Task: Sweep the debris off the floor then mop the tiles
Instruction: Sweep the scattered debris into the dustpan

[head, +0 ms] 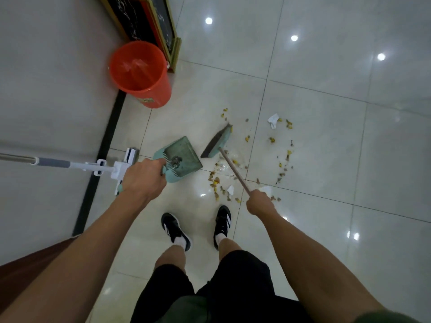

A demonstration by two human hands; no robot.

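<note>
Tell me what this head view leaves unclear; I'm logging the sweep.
- Dustpan handle: hidden under the left hand.
- Mop handle: cut off at the left edge.
- Orange bucket contents: blurred by glare.
- Debris type: too small to tell.

One orange bucket (142, 73), one green dustpan (180, 159), one broom (218, 143), one mop (116, 167). Three scraps of white paper (273, 120) lie among many small yellow and brown crumbs (215, 181), too many to count. Two black shoes (175, 230).
</note>
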